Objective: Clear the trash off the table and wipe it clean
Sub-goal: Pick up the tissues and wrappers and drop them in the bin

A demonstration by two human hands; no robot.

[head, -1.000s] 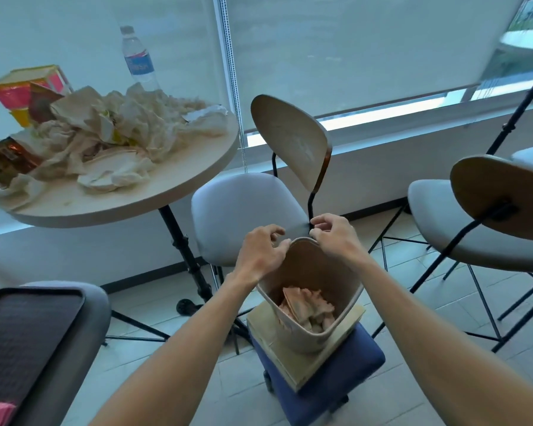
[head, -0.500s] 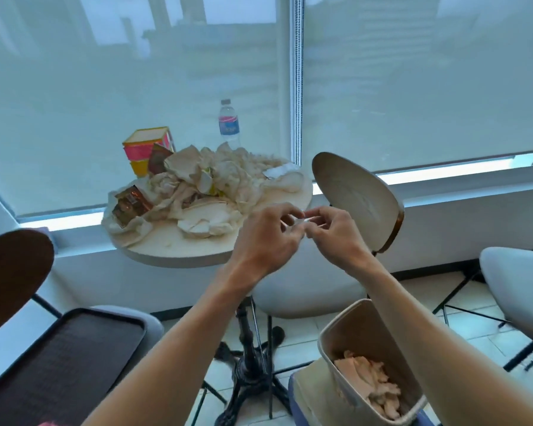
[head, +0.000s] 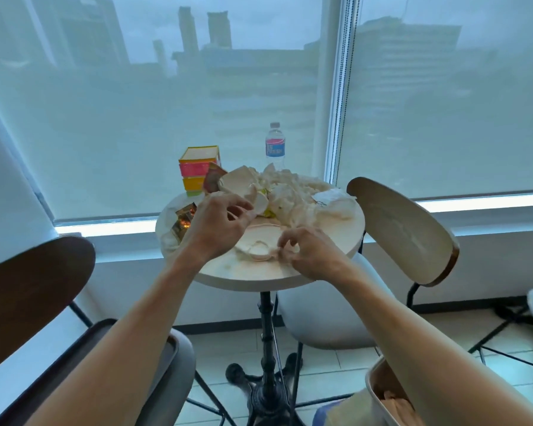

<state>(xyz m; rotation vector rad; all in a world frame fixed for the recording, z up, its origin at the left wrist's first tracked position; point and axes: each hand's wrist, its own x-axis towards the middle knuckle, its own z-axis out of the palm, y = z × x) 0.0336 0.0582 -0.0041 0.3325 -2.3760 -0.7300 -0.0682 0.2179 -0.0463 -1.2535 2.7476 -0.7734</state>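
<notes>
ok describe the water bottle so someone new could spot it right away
Find the round table by the window. At its far edge, behind the crumpled paper trash, stands the water bottle. It is the only clear upright thing there, with a pink-and-blue label.

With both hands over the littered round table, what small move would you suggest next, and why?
Probably lift the crumpled white paper wrapper that the right hand pinches at the near edge of the round pale table: the beige bin with paper waits lower right.

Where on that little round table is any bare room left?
Only the near rim of the table, in front of both hands, and a strip at its right edge. The crumpled paper pile, carton and bottle crowd the rest.
</notes>
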